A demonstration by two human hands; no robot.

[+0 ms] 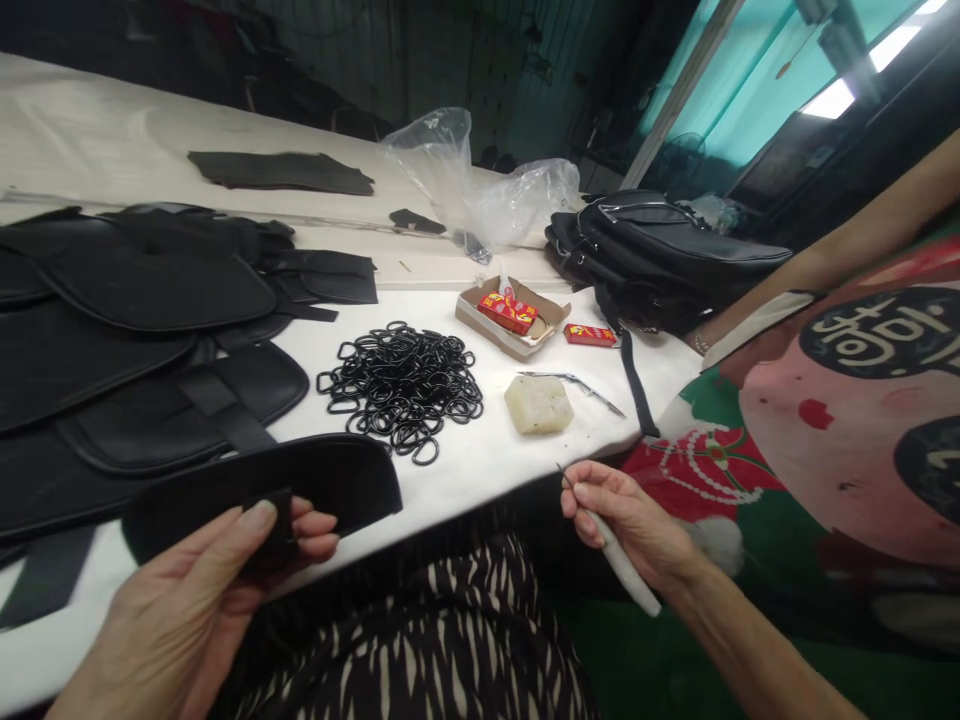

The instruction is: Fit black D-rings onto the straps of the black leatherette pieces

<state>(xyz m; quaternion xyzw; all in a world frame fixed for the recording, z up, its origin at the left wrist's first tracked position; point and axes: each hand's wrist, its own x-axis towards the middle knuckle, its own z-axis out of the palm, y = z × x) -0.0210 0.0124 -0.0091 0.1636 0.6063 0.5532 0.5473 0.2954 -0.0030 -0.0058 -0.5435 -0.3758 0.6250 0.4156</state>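
Observation:
Pinched between the thumb and fingers of my left hand (217,570) is a short black strap end, at the near edge of a curved black bag piece (330,475). My right hand (622,515) grips an awl (626,570) with a white wrapped handle; its thin dark tip points up and left. Beyond my hands lies a heap of black D-rings (409,385). A yellowish waxy block (538,404) sits to the right of the heap, with a slim metal tool (592,392) behind it.
Black bag parts (150,270) are stacked at left. An open cardboard box (517,340) holds red packets, and another red packet (590,335) lies alongside. Clear plastic bags (517,200) and a black bag (667,245) stand farther back. A person's arm (847,225) reaches in from the right.

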